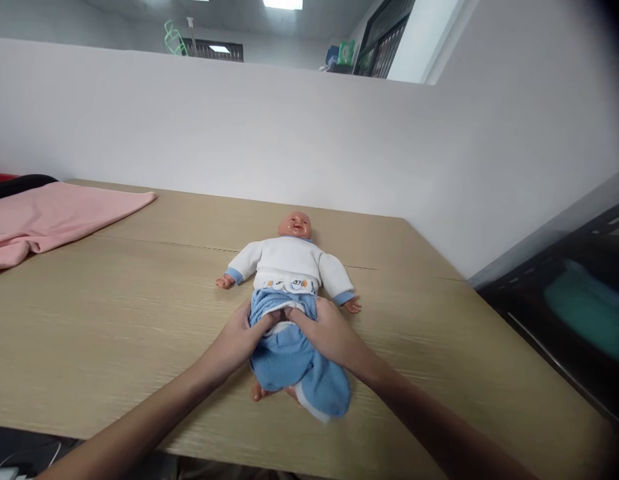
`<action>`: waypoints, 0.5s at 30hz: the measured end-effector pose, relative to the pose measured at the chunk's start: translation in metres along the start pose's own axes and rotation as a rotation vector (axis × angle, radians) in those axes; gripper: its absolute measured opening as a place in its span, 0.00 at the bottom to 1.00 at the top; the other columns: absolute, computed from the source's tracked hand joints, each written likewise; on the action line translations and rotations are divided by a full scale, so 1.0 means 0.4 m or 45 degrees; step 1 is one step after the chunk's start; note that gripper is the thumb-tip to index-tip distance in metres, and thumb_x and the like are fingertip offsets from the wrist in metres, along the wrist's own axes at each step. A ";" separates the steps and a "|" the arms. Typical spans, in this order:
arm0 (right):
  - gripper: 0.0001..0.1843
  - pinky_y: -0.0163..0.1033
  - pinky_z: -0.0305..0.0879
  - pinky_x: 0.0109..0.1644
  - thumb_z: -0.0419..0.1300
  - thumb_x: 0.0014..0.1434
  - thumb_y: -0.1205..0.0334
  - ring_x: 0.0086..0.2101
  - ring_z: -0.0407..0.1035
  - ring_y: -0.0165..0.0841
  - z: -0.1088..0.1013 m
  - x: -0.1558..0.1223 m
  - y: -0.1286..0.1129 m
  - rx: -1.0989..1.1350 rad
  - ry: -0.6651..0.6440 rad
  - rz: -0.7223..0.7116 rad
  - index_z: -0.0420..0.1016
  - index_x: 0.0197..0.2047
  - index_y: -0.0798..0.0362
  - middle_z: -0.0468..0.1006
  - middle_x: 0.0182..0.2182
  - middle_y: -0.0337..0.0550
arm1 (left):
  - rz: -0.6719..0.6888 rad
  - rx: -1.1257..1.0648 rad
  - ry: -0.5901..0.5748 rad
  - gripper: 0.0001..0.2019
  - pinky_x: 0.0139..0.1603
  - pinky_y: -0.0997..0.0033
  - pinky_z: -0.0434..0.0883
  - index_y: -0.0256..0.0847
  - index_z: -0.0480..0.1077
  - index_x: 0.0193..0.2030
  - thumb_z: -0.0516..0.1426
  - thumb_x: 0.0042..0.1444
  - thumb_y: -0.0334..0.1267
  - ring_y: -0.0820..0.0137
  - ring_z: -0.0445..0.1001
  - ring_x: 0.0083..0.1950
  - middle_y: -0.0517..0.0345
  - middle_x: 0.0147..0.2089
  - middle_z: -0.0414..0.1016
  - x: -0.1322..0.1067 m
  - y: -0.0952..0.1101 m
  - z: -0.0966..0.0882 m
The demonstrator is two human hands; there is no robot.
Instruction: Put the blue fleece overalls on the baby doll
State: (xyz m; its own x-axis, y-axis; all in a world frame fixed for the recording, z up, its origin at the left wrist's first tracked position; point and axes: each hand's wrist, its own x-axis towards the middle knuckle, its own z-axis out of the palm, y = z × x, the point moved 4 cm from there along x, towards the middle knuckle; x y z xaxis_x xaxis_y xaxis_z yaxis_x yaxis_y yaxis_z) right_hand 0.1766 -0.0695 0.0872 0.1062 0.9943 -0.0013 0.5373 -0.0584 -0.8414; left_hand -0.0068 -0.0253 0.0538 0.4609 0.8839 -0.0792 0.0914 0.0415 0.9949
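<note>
2 forearms come in from the near edge of the table. Left hand and right hand both pinch the waistband of the blue trousers on the doll, thumbs tucked in at the waist. Best to pull both sides evenly and keep the hem level so nothing bunches. Doll lies face up mid-table, long axis running away from camera, head far, feet near. Pink cloth sits far left.
</note>
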 end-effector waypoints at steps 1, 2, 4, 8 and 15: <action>0.11 0.50 0.78 0.54 0.66 0.68 0.53 0.44 0.83 0.48 -0.001 -0.015 -0.019 0.013 -0.030 -0.017 0.84 0.43 0.51 0.90 0.42 0.49 | 0.021 0.035 0.007 0.29 0.73 0.44 0.75 0.38 0.77 0.61 0.65 0.62 0.58 0.41 0.81 0.69 0.40 0.65 0.85 -0.013 0.005 -0.005; 0.10 0.50 0.78 0.58 0.67 0.68 0.54 0.48 0.83 0.49 0.000 -0.031 -0.039 0.043 -0.078 -0.041 0.85 0.46 0.51 0.91 0.45 0.49 | 0.037 0.069 0.004 0.29 0.74 0.44 0.75 0.38 0.76 0.62 0.64 0.63 0.57 0.41 0.81 0.70 0.40 0.66 0.85 -0.029 0.008 -0.011; 0.10 0.49 0.77 0.64 0.67 0.68 0.56 0.53 0.83 0.48 0.008 -0.062 -0.075 0.131 -0.253 -0.097 0.87 0.49 0.48 0.91 0.50 0.45 | 0.054 0.120 -0.035 0.30 0.76 0.43 0.74 0.38 0.75 0.65 0.64 0.61 0.53 0.41 0.79 0.71 0.40 0.68 0.83 -0.062 0.007 -0.023; 0.13 0.47 0.76 0.67 0.64 0.69 0.59 0.58 0.83 0.44 0.034 -0.101 -0.095 0.154 -0.568 -0.051 0.87 0.55 0.45 0.91 0.55 0.40 | -0.004 0.148 -0.145 0.35 0.80 0.41 0.69 0.42 0.72 0.73 0.65 0.59 0.47 0.42 0.75 0.77 0.43 0.74 0.79 -0.122 -0.010 -0.052; 0.08 0.50 0.75 0.56 0.68 0.65 0.61 0.51 0.83 0.53 0.062 -0.112 -0.070 -0.258 -0.479 -0.022 0.85 0.47 0.51 0.91 0.50 0.50 | -0.039 0.233 -0.282 0.39 0.86 0.43 0.62 0.46 0.64 0.80 0.65 0.64 0.51 0.44 0.65 0.84 0.45 0.84 0.67 -0.161 -0.068 -0.081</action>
State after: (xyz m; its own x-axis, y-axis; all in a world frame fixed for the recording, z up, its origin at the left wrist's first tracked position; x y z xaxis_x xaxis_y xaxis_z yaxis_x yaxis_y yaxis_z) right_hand 0.1359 -0.1102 0.0972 -0.1966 0.9562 -0.2168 0.6937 -0.0206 -0.7200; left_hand -0.0674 -0.0681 0.0336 0.6354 0.7593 -0.1406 0.2568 -0.0360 0.9658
